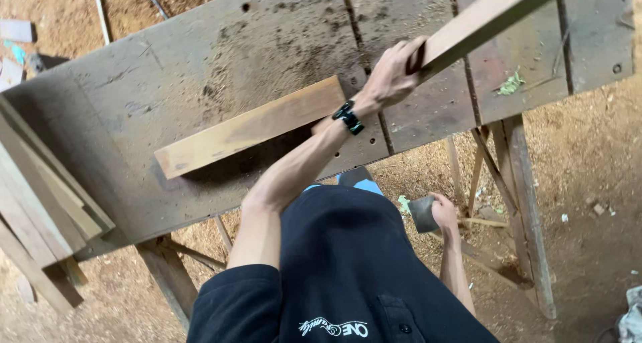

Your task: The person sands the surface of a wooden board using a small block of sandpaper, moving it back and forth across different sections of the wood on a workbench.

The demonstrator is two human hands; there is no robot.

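Observation:
My left hand [391, 78], with a black watch on its wrist, is closed around the near end of a long pale wooden plank [488, 15] that slants up to the top right above the workbench. A shorter brown plank [247, 125] lies flat on the worn grey workbench [154, 82], just left of that hand. My right hand [445, 212] hangs low beside my body, below the bench edge, and grips a small grey block [422, 214]. My dark shirt fills the bottom of the view.
Several planks [40, 202] are stacked at the bench's left end. Wooden trestle legs [528, 209] stand at the right, another leg [170, 276] at the lower left. Sawdust covers the ground. A green scrap [511, 83] lies on the bench.

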